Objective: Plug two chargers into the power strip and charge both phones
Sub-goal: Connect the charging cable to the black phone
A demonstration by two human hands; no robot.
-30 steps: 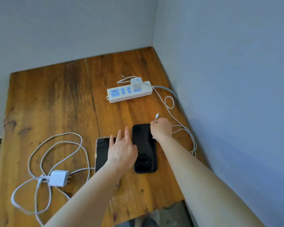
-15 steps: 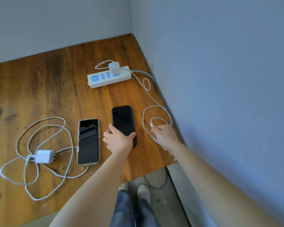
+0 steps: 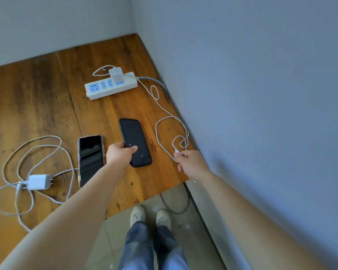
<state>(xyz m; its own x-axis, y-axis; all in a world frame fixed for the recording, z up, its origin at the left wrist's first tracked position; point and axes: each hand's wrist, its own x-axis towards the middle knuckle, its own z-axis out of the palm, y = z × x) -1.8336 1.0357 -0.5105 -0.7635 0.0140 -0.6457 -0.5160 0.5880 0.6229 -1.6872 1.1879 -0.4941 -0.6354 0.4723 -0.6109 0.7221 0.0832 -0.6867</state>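
Two hands at work on a wooden table (image 3: 37, 90), mid-frame.
The left hand (image 3: 119, 155) grips the black phone (image 3: 135, 142); the right hand (image 3: 189, 164) pinches the cable end (image 3: 176, 152) of the plugged charger (image 3: 116, 74) in the power strip (image 3: 111, 85), upper centre. Lower left lies the loose charger (image 3: 39, 181) beside the second phone (image 3: 90, 158).

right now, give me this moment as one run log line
left hand: on black phone | right hand: holding cable end | first charger: in power strip | second charger: unplugged

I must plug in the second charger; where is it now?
In the head view, the unplugged charger lies at the table's near left, amid its looped cable, left of the silver-edged phone.
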